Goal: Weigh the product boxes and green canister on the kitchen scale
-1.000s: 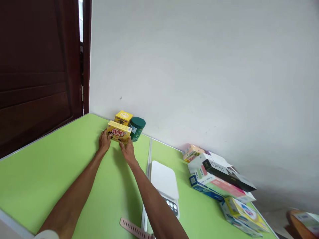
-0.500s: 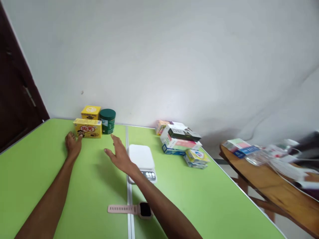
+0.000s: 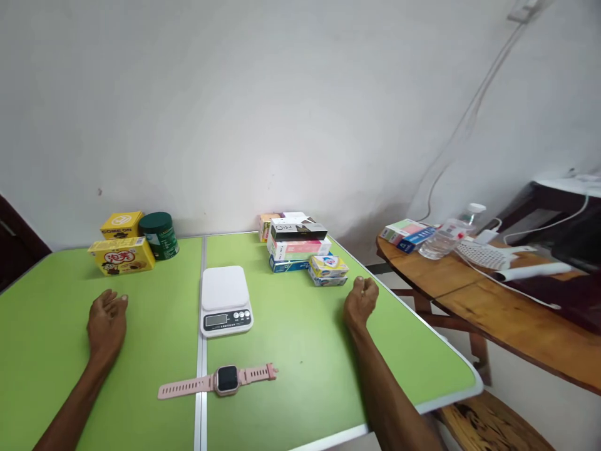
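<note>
My left hand rests on the green tabletop, fingers curled in and nothing seen in them. Just beyond it is a yellow snack box, with a smaller yellow box behind and a dark green canister beside it. My right hand is closed, close to a small yellow-and-white box but apart from it. That box lies on another small box. Between my hands sit a white digital kitchen scale with a bare platform and, nearer me, a pink-strapped smartwatch laid out flat.
Behind the small boxes is a stack of cartons, a black-and-white box on top. At right, a wooden table bears a plastic bottle, another carton and cables. A metal seam splits the green table, with a wall behind.
The view has turned right. My left hand has drawn back from the snack box. My right hand has swung from left of the scale to the small boxes at right, its fingers now curled.
</note>
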`<state>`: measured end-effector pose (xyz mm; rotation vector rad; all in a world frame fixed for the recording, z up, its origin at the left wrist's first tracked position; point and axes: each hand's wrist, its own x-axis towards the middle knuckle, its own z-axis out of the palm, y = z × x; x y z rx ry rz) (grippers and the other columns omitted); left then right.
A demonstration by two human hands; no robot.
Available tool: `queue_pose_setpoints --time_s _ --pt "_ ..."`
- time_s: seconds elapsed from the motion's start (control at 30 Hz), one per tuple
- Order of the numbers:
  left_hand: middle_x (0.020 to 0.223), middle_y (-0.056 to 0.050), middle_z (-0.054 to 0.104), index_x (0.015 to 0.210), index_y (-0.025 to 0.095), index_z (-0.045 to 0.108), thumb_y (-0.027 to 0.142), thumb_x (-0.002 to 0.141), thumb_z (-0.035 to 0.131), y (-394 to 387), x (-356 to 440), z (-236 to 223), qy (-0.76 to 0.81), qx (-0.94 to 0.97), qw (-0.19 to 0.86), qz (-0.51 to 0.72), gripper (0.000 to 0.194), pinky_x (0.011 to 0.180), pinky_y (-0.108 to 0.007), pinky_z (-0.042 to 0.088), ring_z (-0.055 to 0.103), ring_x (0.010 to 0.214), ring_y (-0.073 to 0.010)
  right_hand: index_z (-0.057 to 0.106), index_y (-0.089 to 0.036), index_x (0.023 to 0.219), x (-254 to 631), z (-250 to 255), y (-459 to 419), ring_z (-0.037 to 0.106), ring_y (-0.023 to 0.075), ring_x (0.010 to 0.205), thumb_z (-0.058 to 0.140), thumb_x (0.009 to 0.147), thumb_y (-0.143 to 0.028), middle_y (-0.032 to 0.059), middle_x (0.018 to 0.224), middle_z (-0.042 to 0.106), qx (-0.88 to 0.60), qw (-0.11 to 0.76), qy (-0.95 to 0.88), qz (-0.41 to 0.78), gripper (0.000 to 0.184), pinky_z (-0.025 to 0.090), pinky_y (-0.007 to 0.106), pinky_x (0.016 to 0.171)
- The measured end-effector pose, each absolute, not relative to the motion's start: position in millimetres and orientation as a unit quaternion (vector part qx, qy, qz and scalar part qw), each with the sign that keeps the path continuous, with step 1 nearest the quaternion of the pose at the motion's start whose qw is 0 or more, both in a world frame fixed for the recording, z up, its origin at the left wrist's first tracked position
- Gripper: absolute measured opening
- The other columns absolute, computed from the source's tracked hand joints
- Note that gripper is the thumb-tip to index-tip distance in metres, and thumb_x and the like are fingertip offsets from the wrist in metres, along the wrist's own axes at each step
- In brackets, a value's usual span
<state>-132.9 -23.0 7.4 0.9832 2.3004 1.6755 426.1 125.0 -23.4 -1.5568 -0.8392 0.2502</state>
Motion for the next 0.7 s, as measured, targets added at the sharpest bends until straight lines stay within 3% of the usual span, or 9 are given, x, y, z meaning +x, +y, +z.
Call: queue_pose_setpoints --time_s 0.1,0.2,0.3,0.4,0.47,0.57,0.7 --pt "0.133 -0.018 0.067 0.132 0.015 0.056 0.051 0.087 0.06 -17 -75 32 0.717 0.405 -0.018 0.567 0.058 0.107 -0.056 0.056 0.071 0.115 -0.0329 0.052 -0.002 0.146 437 -21 151 0.039 0.0401 0.148 0.029 0.092 -0.075 0.0291 0.155 0.048 -0.675 0.626 -0.37 0.128 0.093 0.026 0.056 0.125" --pt "0.132 -0.013 0.068 0.134 0.018 0.057 0.053 0.095 0.057 -4 -5 56 0.651 0.506 -0.026 0.566 0.053 0.105 -0.049 0.057 0.069 0.115 -0.0287 0.06 -0.005 0.142 439 -17 169 0.048 0.0373 0.143 0.025 0.092 -0.076 0.0244 0.151 0.057 -0.656 0.617 -0.398 0.175 0.094 0.032 0.052 0.122" --pt "0.136 -0.013 0.066 0.138 0.022 0.056 0.047 0.099 0.057 11 64 62 0.594 0.592 0.062 0.541 0.047 0.104 -0.045 0.056 0.067 0.118 -0.0271 0.071 -0.01 0.133 441 -15 173 0.062 0.0345 0.126 0.038 0.087 -0.078 0.02 0.135 0.07 -0.632 0.598 -0.437 0.228 0.088 0.046 0.045 0.108" --pt "0.134 -0.012 0.065 0.139 0.024 0.055 0.041 0.099 0.059 22 117 46 0.542 0.65 0.158 0.509 0.043 0.102 -0.044 0.056 0.066 0.12 -0.0271 0.076 -0.013 0.127 441 -13 166 0.068 0.0337 0.111 0.054 0.08 -0.073 0.0173 0.122 0.077 -0.626 0.58 -0.454 0.256 0.079 0.05 0.042 0.098" --pt "0.133 -0.012 0.064 0.14 0.025 0.054 0.037 0.098 0.06 28 143 30 0.514 0.677 0.211 0.482 0.044 0.101 -0.045 0.055 0.066 0.119 -0.0268 0.077 -0.013 0.124 439 -11 159 0.069 0.0335 0.105 0.055 0.08 -0.07 0.016 0.116 0.079 -0.624 0.573 -0.459 0.267 0.075 0.051 0.042 0.094" --pt "0.139 -0.014 0.057 0.148 0.025 0.048 0.036 0.096 0.062 36 173 10 0.492 0.699 0.283 0.435 0.055 0.106 -0.048 0.053 0.062 0.126 -0.028 0.078 -0.013 0.121 428 -7 142 0.07 0.0337 0.103 0.056 0.08 -0.067 0.0147 0.111 0.08 -0.619 0.564 -0.468 0.282 0.071 0.053 0.042 0.093" --pt "0.16 -0.021 0.036 0.161 0.021 0.029 0.037 0.084 0.077 51 202 -2 0.484 0.703 0.358 0.378 0.092 0.118 -0.053 0.043 0.047 0.146 -0.0361 0.077 -0.014 0.121 401 -4 109 0.071 0.0333 0.103 0.057 0.083 -0.065 0.0151 0.114 0.079 -0.587 0.556 -0.501 0.309 0.066 0.055 0.042 0.093"
